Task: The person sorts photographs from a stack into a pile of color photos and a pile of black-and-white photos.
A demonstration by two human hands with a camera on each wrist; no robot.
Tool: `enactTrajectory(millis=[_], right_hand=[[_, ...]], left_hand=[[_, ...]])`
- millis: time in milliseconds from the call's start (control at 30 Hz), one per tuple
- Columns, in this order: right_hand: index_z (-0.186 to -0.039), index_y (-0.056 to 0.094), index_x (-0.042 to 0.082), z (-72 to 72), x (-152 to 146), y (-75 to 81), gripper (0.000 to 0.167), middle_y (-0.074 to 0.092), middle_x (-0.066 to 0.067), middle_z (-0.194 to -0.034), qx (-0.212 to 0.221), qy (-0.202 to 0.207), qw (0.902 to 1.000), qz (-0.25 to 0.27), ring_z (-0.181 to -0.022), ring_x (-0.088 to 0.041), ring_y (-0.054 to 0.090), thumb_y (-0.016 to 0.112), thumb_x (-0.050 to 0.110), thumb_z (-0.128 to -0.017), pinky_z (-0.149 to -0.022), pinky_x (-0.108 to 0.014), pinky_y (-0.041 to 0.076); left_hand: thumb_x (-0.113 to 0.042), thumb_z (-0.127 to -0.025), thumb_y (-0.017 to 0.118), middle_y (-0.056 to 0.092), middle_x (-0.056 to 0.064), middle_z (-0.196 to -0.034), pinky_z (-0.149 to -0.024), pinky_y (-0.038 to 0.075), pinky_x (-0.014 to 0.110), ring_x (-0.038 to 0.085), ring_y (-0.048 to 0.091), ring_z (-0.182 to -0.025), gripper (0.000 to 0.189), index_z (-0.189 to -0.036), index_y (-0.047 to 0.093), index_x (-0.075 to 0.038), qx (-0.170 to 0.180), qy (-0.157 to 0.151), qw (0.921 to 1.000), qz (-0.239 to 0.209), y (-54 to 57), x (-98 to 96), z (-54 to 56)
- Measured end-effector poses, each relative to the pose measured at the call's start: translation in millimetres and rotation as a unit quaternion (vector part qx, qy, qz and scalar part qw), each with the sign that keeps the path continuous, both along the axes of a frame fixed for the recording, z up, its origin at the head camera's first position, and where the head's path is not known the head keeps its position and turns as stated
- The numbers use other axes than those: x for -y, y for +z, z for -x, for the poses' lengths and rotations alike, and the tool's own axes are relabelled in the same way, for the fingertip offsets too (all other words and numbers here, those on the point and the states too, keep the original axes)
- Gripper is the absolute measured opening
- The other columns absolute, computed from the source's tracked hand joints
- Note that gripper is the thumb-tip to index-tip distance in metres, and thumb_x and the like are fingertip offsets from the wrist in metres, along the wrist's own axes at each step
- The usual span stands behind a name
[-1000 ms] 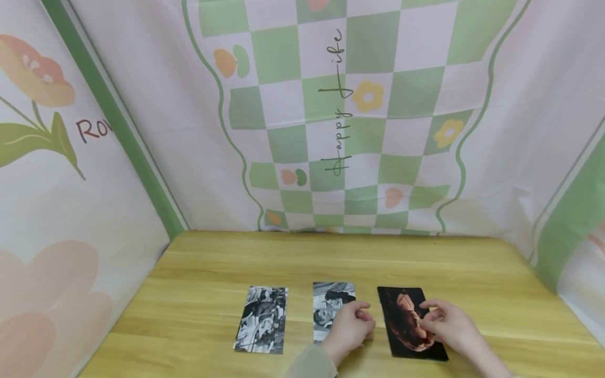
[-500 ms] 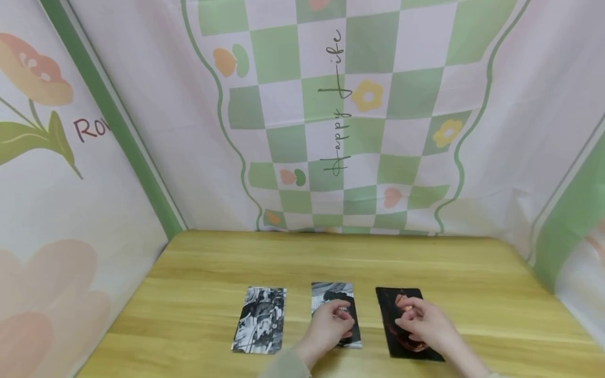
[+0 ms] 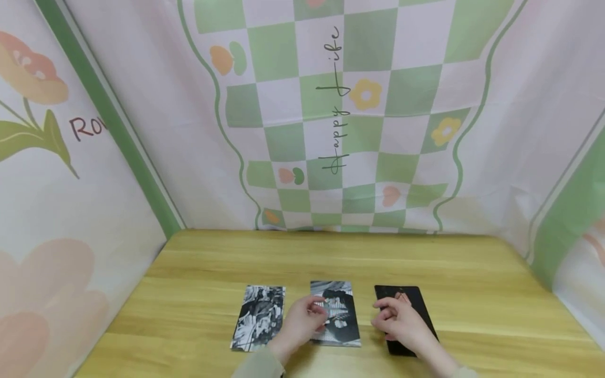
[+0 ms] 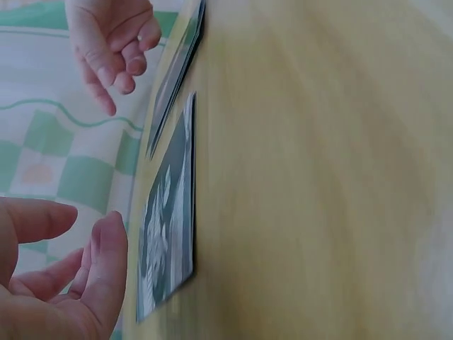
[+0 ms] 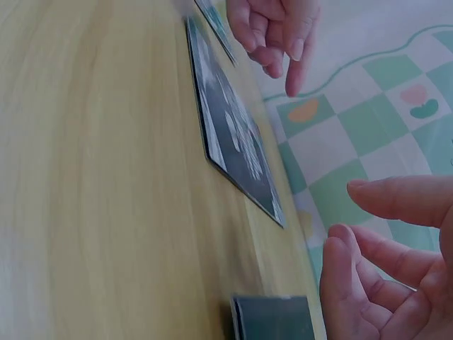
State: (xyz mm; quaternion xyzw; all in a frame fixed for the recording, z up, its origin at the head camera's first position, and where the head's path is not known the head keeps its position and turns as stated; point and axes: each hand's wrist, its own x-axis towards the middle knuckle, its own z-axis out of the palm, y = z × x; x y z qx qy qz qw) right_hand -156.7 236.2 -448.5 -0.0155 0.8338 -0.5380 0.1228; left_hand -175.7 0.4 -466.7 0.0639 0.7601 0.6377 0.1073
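Observation:
Three picture cards lie in a row on the table. The left one [image 3: 257, 315] and the middle one [image 3: 341, 317] are black and white; the right one [image 3: 418, 303] is dark with an orange figure. My left hand [image 3: 302, 321] hovers between the left and middle cards, over the middle card's near left part. Over the dark card is my right hand [image 3: 402, 324], covering much of it. Both hands hold nothing, their fingers loosely bent. In the left wrist view a gap shows between the thumb and fingers [image 4: 106, 262]; the right wrist view shows a similar gap.
The cards rest on a wooden table [image 3: 212, 262]. Behind it hangs a cloth [image 3: 279, 142] with green checks and the words "Happy Life". A flowered panel [image 3: 42, 210] stands on the left side.
Both hands have moved left: the left hand from the middle card's right side to its left side, the right hand from the dark card's right side to its left. The cards stay put.

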Motion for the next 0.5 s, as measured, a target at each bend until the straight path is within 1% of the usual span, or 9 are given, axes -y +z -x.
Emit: enactTrajectory(millis=[133, 233, 367, 500], right_hand=[[-0.115, 0.05, -0.015, -0.6, 9.9, -3.0, 0.041, 0.064, -0.006, -0.079, -0.017, 0.012, 0.9997, 0.015, -0.067, -0.019, 0.061, 0.066, 0.003, -0.081, -0.053, -0.033, 0.058], [-0.113, 0.05, -0.015, -0.9, 16.8, -5.9, 0.04, 0.064, -0.007, -0.079, -0.022, 0.014, 0.9993, 0.025, -0.066, -0.019, 0.061, 0.066, 0.002, -0.08, -0.053, -0.032, 0.058], [-0.112, 0.051, -0.014, 0.7, 24.6, -10.3, 0.04, 0.061, -0.008, -0.08, -0.012, -0.005, 0.9997, 0.021, -0.067, -0.018, 0.061, 0.066, 0.001, -0.079, -0.055, -0.031, 0.058], [-0.112, 0.051, -0.014, 1.6, 29.7, -12.8, 0.039, 0.058, -0.01, -0.082, 0.002, -0.021, 0.9996, 0.021, -0.068, -0.018, 0.06, 0.066, -0.001, -0.078, -0.059, -0.033, 0.059]], left_hand=[[0.004, -0.081, 0.062, 0.059, 0.008, -0.083, -0.061, 0.059, 0.03, 0.013, 0.059, -0.066, 0.041, -0.12, 0.054, 0.011, 0.003, 0.003, 1.0, 0.006, -0.2, 9.2, 3.5], [0.004, -0.081, 0.061, 0.059, 0.008, -0.084, -0.06, 0.058, 0.03, 0.014, 0.059, -0.065, 0.04, -0.12, 0.053, 0.012, 0.004, 0.007, 0.9999, 0.015, -1.5, 14.6, 4.3], [0.003, -0.081, 0.062, 0.06, 0.008, -0.086, -0.061, 0.058, 0.028, 0.015, 0.061, -0.067, 0.04, -0.119, 0.054, 0.011, 0.007, 0.014, 0.9995, 0.027, -5.8, 20.5, 5.0], [0.004, -0.081, 0.063, 0.06, 0.011, -0.089, -0.065, 0.059, 0.03, 0.016, 0.061, -0.072, 0.04, -0.119, 0.054, 0.011, 0.012, 0.021, 0.9995, 0.019, -9.3, 24.5, 5.6]])
